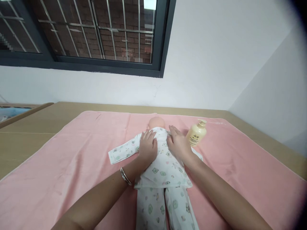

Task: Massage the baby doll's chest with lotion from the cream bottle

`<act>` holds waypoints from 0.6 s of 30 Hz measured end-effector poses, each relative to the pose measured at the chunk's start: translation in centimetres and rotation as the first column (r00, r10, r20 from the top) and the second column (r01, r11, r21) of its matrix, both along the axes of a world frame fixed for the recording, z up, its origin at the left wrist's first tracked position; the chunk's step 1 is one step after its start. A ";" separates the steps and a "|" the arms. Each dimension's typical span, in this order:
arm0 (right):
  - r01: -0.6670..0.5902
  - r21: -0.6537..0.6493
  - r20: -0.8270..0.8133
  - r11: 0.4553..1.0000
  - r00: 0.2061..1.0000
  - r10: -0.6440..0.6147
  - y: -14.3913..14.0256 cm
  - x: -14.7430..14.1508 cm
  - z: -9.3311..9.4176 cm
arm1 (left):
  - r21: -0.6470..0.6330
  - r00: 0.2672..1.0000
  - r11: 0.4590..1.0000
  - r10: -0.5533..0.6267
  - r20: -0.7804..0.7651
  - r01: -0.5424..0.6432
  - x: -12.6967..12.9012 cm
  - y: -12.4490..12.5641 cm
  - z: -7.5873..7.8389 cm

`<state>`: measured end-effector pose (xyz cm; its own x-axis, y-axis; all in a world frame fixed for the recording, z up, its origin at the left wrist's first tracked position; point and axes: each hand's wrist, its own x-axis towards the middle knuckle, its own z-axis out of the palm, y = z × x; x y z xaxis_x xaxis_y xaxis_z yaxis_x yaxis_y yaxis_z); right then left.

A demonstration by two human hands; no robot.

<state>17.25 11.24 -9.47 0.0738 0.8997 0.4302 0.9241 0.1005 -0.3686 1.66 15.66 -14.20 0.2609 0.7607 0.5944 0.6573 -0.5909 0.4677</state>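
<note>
Pressing: both hands lie flat, palms down, on the back of a baby doll (163, 169).
Head view, left hand: left hand (148, 147) rests open, fingers spread, on the doll's upper back, left of the spine line; grips nothing.
Head view, right hand: right hand (177, 143) rests open and flat beside it on the upper back; the two hands are close but not touching, a narrow strip of cloth between them.
Wrist: bracelet (125, 176) sits on the left wrist.
Doll: lies face down under both palms, bald head (156, 122) just beyond the fingertips, legs running back between the forearms.
Clothing: white printed sleepsuit; one sleeve (122, 151) stretches out left of the left hand.
Bottle: cream pump bottle (196, 133) lies tilted just right of the right hand, not touched.
Surface: pink towel (72, 166) spreads under doll and arms, over a tan tabletop (28, 127).
Background: barred window (96, 32) far beyond the hands.
</note>
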 end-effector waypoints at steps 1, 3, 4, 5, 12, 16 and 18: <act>-0.039 0.048 -0.010 0.998 0.999 0.039 -0.2 -0.1 0.2 | 0.006 1.000 1.000 -0.007 0.012 0.007 0.0 0.0 0.0; -0.129 0.146 -0.017 0.981 0.991 0.133 -0.7 -0.7 0.3 | 0.029 1.000 1.000 -0.011 0.028 0.010 -0.1 -0.2 0.0; -0.165 0.179 -0.016 0.970 0.985 0.171 -0.8 -1.1 0.1 | 0.049 0.999 0.999 -0.004 0.034 0.002 -0.1 -0.2 0.0; -0.194 0.194 -0.012 0.962 0.980 0.200 -0.9 -1.4 -0.2 | 0.072 0.999 0.997 0.009 0.040 -0.012 -0.1 -0.3 0.0; -0.275 0.026 0.001 0.961 0.961 0.275 -0.4 -2.4 -2.0 | 0.100 0.994 0.995 0.002 0.106 -0.013 -0.1 -0.1 -0.5; -0.227 0.157 -0.053 0.961 0.970 0.238 -0.9 -2.3 -1.1 | 0.081 0.991 0.997 -0.019 0.129 0.009 -0.1 0.1 -0.6; -0.228 0.154 -0.041 0.962 0.971 0.236 -0.9 -2.3 -1.3 | 0.078 0.993 0.997 -0.003 0.120 -0.007 -0.1 0.0 -0.6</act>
